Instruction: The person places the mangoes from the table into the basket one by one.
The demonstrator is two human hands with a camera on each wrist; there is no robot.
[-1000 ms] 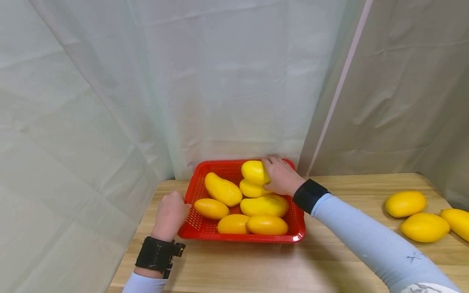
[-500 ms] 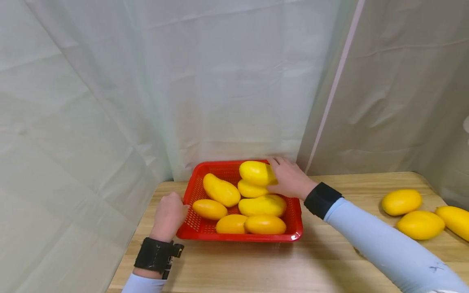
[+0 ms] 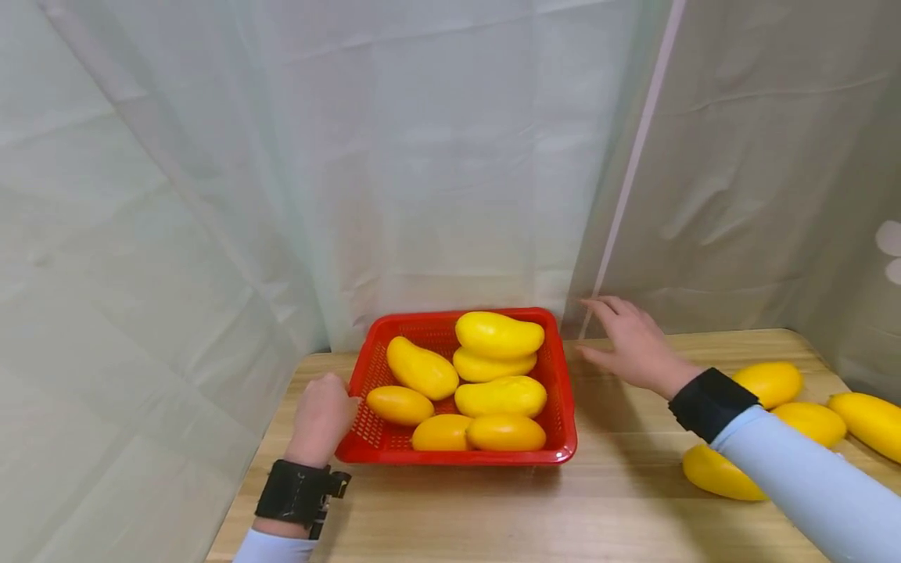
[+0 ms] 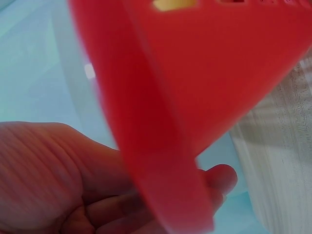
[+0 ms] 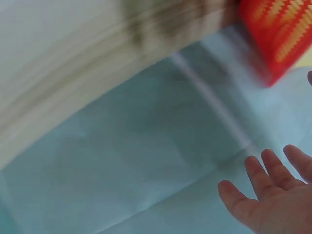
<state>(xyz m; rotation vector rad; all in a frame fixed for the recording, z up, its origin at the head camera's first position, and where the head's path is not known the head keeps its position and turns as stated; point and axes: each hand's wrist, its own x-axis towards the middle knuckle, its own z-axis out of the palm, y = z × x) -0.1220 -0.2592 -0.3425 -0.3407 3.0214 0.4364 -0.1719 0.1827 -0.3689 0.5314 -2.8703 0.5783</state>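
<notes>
A red plastic basket [image 3: 450, 459] stands on the table with several yellow mangoes in it. One mango [image 3: 500, 335] lies on top of another mango [image 3: 495, 367] at the basket's back right. My left hand [image 3: 324, 414] grips the basket's left rim; in the left wrist view the thumb and fingers close round the red rim [image 4: 161, 122]. To the right of the basket, my right hand [image 3: 633, 348] is in the air, fingers spread and holding nothing. The right wrist view has the same hand [image 5: 273, 195] apart from the basket's corner [image 5: 273, 44].
More mangoes lie on the wooden table [image 3: 605, 500] at the right, among them one mango [image 3: 725, 473] partly behind the right forearm and another mango [image 3: 869, 422] farther right. Pale cloth sheeting [image 3: 450, 172] hangs behind the table and at both sides.
My right hand has let go of the upper mango and moved right, out of the basket. That mango now rests on the one beneath. My left hand stays at the rim.
</notes>
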